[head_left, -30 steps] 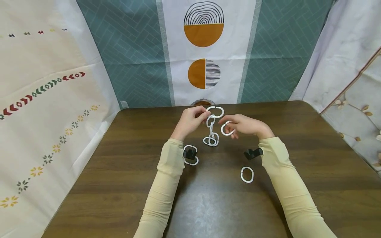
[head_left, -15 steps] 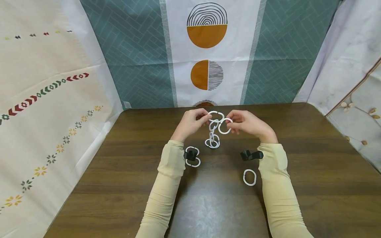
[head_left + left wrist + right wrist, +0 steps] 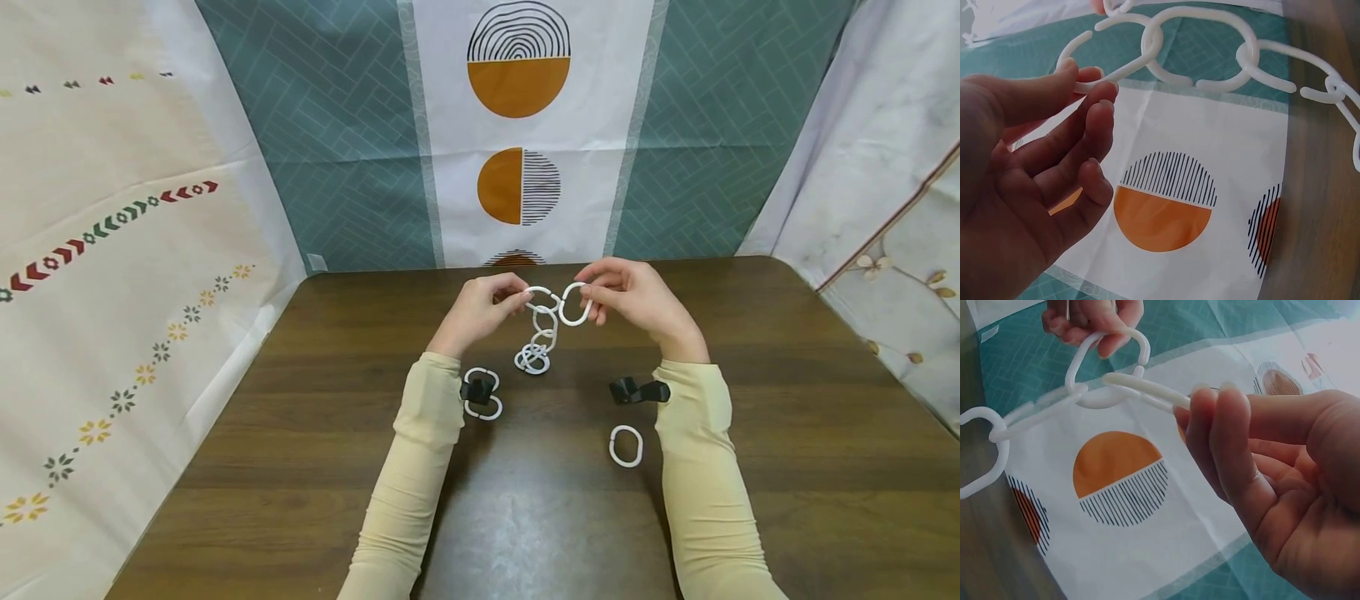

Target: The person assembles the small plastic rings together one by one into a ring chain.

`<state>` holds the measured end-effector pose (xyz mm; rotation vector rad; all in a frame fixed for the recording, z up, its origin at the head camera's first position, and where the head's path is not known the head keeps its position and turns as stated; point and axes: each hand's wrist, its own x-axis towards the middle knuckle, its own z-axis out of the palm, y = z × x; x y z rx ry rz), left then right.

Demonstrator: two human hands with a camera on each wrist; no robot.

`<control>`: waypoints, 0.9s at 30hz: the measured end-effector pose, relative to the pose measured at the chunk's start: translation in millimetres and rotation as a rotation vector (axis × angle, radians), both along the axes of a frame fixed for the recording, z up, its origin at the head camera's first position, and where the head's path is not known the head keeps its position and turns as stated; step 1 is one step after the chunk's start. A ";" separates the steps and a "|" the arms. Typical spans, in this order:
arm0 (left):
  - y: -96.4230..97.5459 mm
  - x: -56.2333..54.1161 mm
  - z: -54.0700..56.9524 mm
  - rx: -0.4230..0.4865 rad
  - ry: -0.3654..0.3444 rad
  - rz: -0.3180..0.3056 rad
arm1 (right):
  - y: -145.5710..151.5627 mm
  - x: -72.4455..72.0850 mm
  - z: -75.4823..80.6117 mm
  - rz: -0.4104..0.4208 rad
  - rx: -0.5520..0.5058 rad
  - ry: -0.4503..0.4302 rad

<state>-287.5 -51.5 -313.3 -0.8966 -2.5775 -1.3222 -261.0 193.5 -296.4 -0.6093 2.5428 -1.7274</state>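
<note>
My left hand [image 3: 483, 310] pinches the end link of a white plastic chain [image 3: 1210, 12] between thumb and fingertips. That end link [image 3: 1127, 67] has a narrow gap in its side. From it the chain hangs down, its lower links [image 3: 534, 372] bunched close over the table. My right hand [image 3: 639, 302] pinches a separate-looking oval white link [image 3: 573, 323] between thumb and fingers. In the right wrist view this link [image 3: 1147, 387] overlaps the left-held link near its gap; I cannot tell whether they are hooked together.
One loose white link [image 3: 641, 450] lies on the wooden table [image 3: 300, 500] near the right forearm. Two more links [image 3: 482, 417] lie beside the left wrist, partly hidden by the black wrist mount [image 3: 477, 392]. Patterned cloths [image 3: 337, 167] hang behind and at both sides.
My right hand has brought its link left to the chain's end link, then lifted slightly with the link turned more upright. The left hand has stayed nearly in place while the chain swings.
</note>
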 end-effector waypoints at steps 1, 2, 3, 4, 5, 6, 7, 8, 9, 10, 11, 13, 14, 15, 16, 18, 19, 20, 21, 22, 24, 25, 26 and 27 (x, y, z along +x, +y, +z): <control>0.1 0.1 0.1 -0.002 -0.001 -0.002 | -0.6 0.3 0.1 -0.004 -0.007 0.001; 0.4 0.0 0.1 -0.006 -0.001 -0.005 | -1.0 0.6 0.2 -0.005 -0.015 0.001; 0.6 0.0 0.3 -0.008 0.001 -0.008 | -1.4 0.8 0.1 -0.006 -0.024 -0.001; 1.0 0.2 0.6 -0.011 0.002 -0.011 | -1.9 1.0 0.0 -0.004 -0.034 -0.004; 1.2 0.4 1.0 -0.012 0.003 -0.016 | -2.3 0.8 -0.4 -0.001 -0.044 -0.008; 1.6 0.4 1.2 -0.015 0.004 -0.019 | -2.7 0.6 -0.7 0.002 -0.049 -0.011; 1.9 0.4 1.4 -0.017 0.005 -0.023 | -3.2 0.4 -1.0 0.007 -0.054 -0.015; 2.1 0.4 1.4 -0.022 0.004 -0.024 | -3.7 0.1 -1.3 0.010 -0.055 -0.018; 2.3 0.5 1.6 -0.027 0.004 -0.025 | -4.2 -0.4 -1.6 0.011 -0.056 -0.022; 2.5 0.4 1.5 -0.032 0.002 -0.026 | -4.7 -0.8 -2.0 0.012 -0.054 -0.025; 2.5 0.4 1.5 -0.036 0.001 -0.027 | -5.2 -1.2 -2.3 0.013 -0.053 -0.027; 2.6 0.2 1.3 -0.041 -0.002 -0.028 | -5.8 -2.0 -2.9 0.010 -0.049 -0.031; 2.4 0.2 1.2 -0.043 -0.003 -0.029 | -6.0 -2.4 -3.3 0.008 -0.048 -0.031; 2.5 0.0 1.1 -0.043 -0.003 -0.030 | -6.0 -2.9 -3.7 0.006 -0.049 -0.033; 2.5 0.0 0.9 -0.044 -0.004 -0.031 | -6.0 -3.2 -4.0 0.003 -0.049 -0.035; 2.6 -0.3 0.5 -0.044 -0.006 -0.032 | -6.3 -3.6 -4.3 0.002 -0.049 -0.037; 2.7 -0.4 0.2 -0.045 -0.008 -0.034 | -6.9 -3.8 -4.4 0.003 -0.051 -0.040; 3.0 -0.3 0.1 -0.045 -0.010 -0.038 | -7.6 -4.1 -4.4 0.006 -0.052 -0.043; 3.6 -0.4 -0.2 -0.051 -0.009 -0.041 | -8.4 -4.5 -4.5 0.009 -0.052 -0.046; 4.1 -0.2 -0.4 -0.052 -0.009 -0.048 | -9.6 -4.8 -4.4 0.016 -0.052 -0.049; 5.4 -0.2 -0.8 -0.061 -0.007 -0.063 | -11.8 -5.7 -4.7 0.031 -0.056 -0.054; 6.0 -0.2 -1.1 -0.066 -0.006 -0.071 | -12.8 -6.2 -4.7 0.036 -0.056 -0.055; 6.5 -0.3 -1.4 -0.069 -0.005 -0.079 | -13.5 -6.1 -4.7 0.039 -0.056 -0.055; 7.0 -0.5 -1.9 -0.072 -0.004 -0.082 | -13.9 -6.2 -4.8 0.038 -0.055 -0.054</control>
